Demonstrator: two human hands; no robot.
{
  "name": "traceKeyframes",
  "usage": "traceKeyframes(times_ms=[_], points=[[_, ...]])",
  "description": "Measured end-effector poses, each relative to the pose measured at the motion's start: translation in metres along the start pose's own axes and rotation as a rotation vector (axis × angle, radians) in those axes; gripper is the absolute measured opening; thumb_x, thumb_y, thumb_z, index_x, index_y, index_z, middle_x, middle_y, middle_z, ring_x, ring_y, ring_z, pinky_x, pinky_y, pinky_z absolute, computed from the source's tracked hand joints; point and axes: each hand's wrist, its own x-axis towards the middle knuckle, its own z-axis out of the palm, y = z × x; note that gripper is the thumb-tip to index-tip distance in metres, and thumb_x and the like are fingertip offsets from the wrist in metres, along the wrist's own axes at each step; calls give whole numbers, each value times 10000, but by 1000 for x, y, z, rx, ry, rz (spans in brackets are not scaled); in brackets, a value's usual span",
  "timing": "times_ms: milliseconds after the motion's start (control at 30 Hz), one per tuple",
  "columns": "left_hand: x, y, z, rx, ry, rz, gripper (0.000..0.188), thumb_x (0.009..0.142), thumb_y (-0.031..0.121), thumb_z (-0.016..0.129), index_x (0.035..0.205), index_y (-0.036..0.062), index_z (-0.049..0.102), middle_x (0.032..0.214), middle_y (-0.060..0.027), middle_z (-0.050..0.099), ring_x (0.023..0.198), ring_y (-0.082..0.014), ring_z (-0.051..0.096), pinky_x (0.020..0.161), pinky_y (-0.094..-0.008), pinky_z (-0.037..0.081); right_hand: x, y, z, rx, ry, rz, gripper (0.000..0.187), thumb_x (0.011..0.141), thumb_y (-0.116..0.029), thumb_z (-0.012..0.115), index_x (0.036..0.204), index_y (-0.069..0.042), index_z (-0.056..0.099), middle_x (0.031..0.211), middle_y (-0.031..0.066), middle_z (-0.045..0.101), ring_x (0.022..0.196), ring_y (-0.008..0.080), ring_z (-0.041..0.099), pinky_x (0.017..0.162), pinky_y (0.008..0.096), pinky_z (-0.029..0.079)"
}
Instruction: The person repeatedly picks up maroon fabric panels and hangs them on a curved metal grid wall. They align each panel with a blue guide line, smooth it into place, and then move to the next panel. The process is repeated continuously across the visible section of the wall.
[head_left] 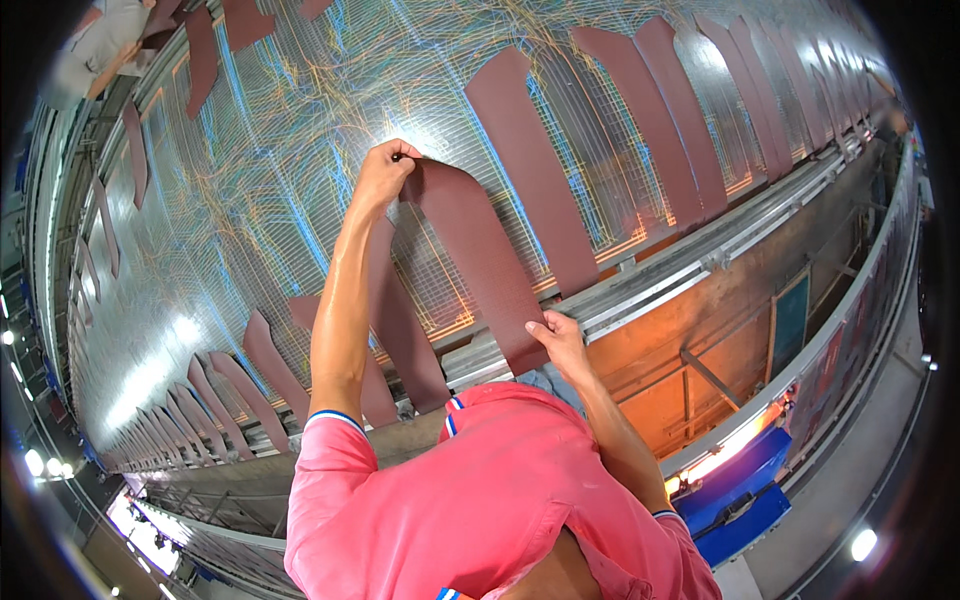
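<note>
A long maroon strip of sheet material [478, 250], perhaps leather or cloth, is held up at a slant in front of me. My left hand [383, 176] pinches its far corner, with the fingers closed on the edge. At the near end, my right hand [562, 347] grips the strip's right side between thumb and fingers, close to my body. Another maroon strip [408, 325] lies just left of the held one, partly hidden by it. On the right, a similar strip [530, 150] with a shaped far end lies flat on the table.
The long metallic table [290, 190] bears blue, orange and yellow lines. More maroon strips [660, 110] lie in rows along both edges. A metal rail [690, 275] runs along the near edge. A blue box [740, 500] sits low at right. Part of another person [100, 50] shows far left.
</note>
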Motion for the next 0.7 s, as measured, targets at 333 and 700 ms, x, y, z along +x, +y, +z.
traceKeyframes(times_ms=[333,700], points=[[54,8,10,83,-88,57,197,788,130,762,937,35,675,789,-25,641,672,-102,559,594,-280,454,35,-36,17,-160,134,-191,197,887,-85,687,781,8,549,711,-21,475,693,58,425,612,266,381],[62,6,23,680,-16,224,391,708,78,759,1090,24,692,963,-171,674,904,-310,653,809,-418,517,-15,-41,24,-578,169,-450,229,872,-51,658,1090,20,656,946,184,692,837,199,687,746,301,524]])
